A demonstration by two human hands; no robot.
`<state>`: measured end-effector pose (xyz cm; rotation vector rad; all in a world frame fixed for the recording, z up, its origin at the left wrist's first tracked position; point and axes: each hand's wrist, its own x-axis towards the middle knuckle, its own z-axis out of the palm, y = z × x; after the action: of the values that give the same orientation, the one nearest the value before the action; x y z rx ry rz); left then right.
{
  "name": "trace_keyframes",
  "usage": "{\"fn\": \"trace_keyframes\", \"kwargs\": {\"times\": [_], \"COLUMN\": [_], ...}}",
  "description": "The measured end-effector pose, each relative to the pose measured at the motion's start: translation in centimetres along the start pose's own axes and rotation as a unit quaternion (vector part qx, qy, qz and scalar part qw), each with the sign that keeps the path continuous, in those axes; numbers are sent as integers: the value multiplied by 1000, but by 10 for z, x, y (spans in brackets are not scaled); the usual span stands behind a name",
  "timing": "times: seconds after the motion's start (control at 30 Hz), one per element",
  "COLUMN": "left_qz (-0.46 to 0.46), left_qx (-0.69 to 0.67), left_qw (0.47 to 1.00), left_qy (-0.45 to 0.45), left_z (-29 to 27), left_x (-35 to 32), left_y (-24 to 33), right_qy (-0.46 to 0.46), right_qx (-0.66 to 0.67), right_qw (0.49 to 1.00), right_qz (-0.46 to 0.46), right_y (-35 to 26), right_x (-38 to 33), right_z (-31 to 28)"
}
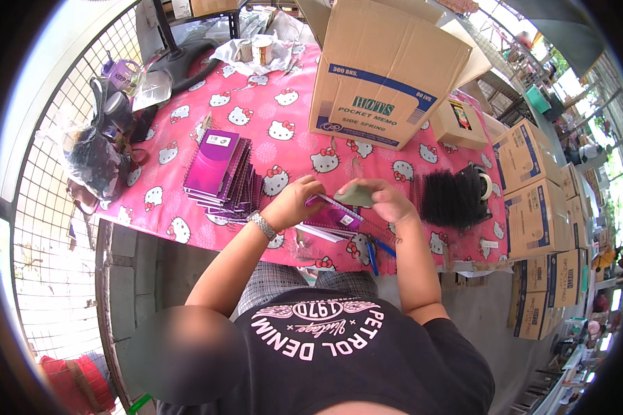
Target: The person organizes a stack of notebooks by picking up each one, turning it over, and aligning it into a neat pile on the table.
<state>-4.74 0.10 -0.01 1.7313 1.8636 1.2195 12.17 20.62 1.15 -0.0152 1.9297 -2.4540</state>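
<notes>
A purple notebook (340, 219) lies in front of me at the table's near side, with loose white pages under its lower edge. My left hand (299, 200) has its fingers curled on the notebook's upper left edge. My right hand (386, 200) grips a flat grey-green piece (354, 196) just above the notebook's upper right; its exact kind I cannot make out. A thin wire coil runs from the notebook toward the right. Below the right hand lie pliers with blue handles (373, 256). To the left of my left hand rises a stack of purple spiral notebooks (218, 169).
A pink patterned cloth (239, 93) covers the table. At the back stands a large open carton (387, 76). Black binding coils (453, 197) lie in a bundle on the right. Bags (97, 166) crowd the left edge; more cartons (533, 214) are stacked beyond the right edge.
</notes>
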Motion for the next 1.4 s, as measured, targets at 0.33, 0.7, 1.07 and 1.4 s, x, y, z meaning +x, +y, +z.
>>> {"fn": "trace_keyframes", "kwargs": {"times": [0.33, 0.7, 1.07, 1.4], "left_qz": [2, -46, -233, -193], "left_qx": [-3, -23, -126, -88], "left_qw": [1000, 999, 955, 967], "left_qy": [-11, 15, 133, 141], "left_z": [-2, -3, 20, 31], "left_x": [0, -1, -25, -28], "left_y": [-2, -2, 7, -7], "right_qy": [44, 104, 397, 421], "right_qx": [-130, -328, -663, -515], "right_qw": [987, 934, 634, 743], "right_qz": [85, 100, 16, -79], "right_y": [-1, 10, 115, 61], "right_x": [7, 18, -110, -93], "right_z": [-6, -13, 37, 103]}}
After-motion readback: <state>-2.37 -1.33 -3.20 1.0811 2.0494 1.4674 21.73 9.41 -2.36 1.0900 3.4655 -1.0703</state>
